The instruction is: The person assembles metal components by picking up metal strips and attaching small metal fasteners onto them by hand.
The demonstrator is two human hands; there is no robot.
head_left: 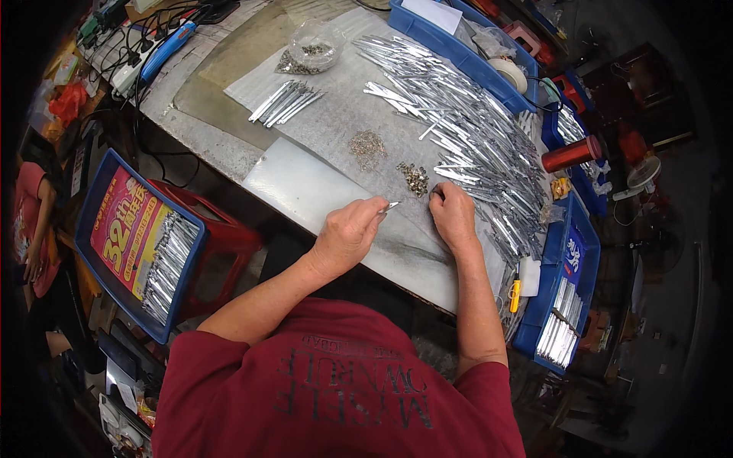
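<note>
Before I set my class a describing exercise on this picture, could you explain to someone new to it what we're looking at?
There is no machine here: these are a person's own bare hands, seen from a camera worn on the head and looking down. Its wide lens bends straight edges.

On the worktable lie a large heap of silvery metal strips, a smaller group of strips, two piles of small parts and a clear bag.

The left hand pinches a small silvery piece. The right hand is beside the nearer pile; whether it holds anything is unclear.
</note>
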